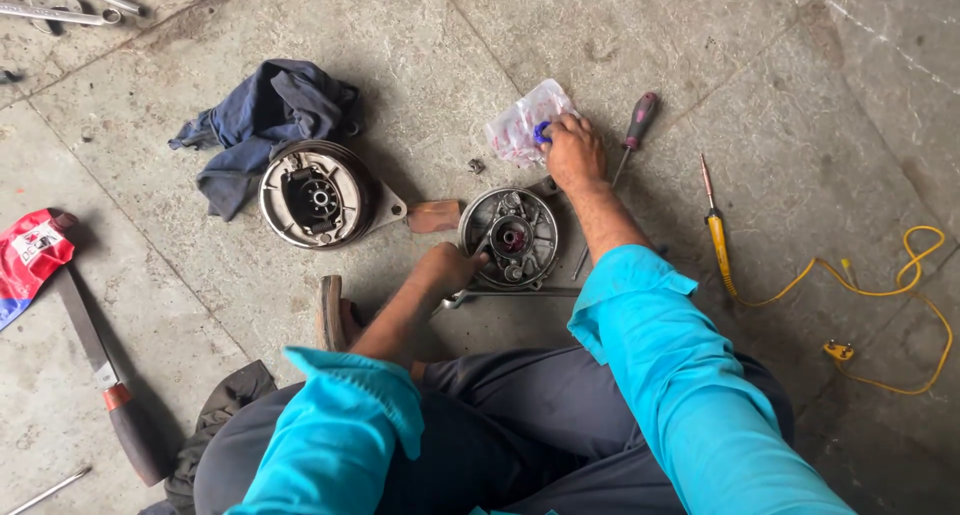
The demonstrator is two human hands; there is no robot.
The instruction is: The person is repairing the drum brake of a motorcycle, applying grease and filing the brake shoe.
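So, person sitting on the stone floor (700, 55), knees up, turquoise sleeves. Nearest in, the left hand (450, 268) is curled over the near rim of a round metal hub plate (512, 237), fingers gripping it and holding it flat on the floor, just in front of the knees. Its inside faces up, with a reddish centre piece and small parts around it, so it looks opened up and partly worked on, not closed back. A long metal rod (520, 292) lies under its near edge.

A bit further out, the right hand (573, 153) is reaching to a small clear plastic bag (520, 125) and pinching a little blue part (542, 132) at its edge. My guess is new bits are only just coming out, so fitting is still to do.

Left of that sits a second drum plate with brake shoes (318, 195), next to a dark blue rag (265, 115). A maroon-handled screwdriver (632, 135) and a yellow-corded soldering iron (716, 230) lie to the right, wrenches (60, 0) in the far left corner.
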